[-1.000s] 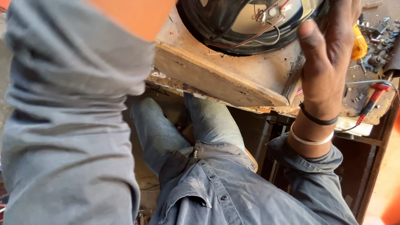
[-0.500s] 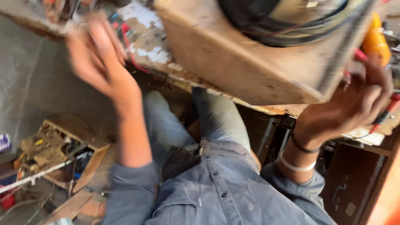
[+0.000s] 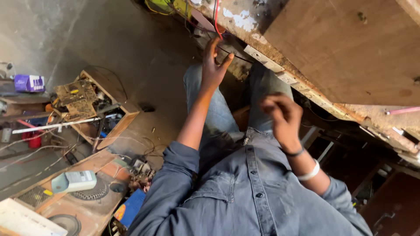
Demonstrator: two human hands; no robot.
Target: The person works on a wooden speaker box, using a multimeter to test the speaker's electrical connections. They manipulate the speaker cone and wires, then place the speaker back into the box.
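I sit at a worn wooden workbench [image 3: 280,72], my jeans and grey shirt below me. My left hand [image 3: 213,66] is raised under the bench edge with its fingers apart. Its fingertips meet a red wire [image 3: 215,19] that hangs from the bench top, and a thin black wire runs past the thumb. My right hand [image 3: 283,117] hovers over my lap, blurred, with loosely curled fingers and bands on the wrist. I see nothing in it. A large wooden box [image 3: 350,48] rests on the bench at the upper right, touched by neither hand.
On the floor at left stands an open wooden crate [image 3: 124,118] of circuit boards, with a white tube [image 3: 61,124] lying across it. A speaker cabinet [image 3: 87,209] with a pale device [image 3: 74,180] on it sits at lower left. A pink rod [image 3: 402,110] lies on the bench edge.
Both hands have come off the wooden box. The left dropped from the bench top to the red wire, the right moved from under the box to my lap. My view turned left and down.
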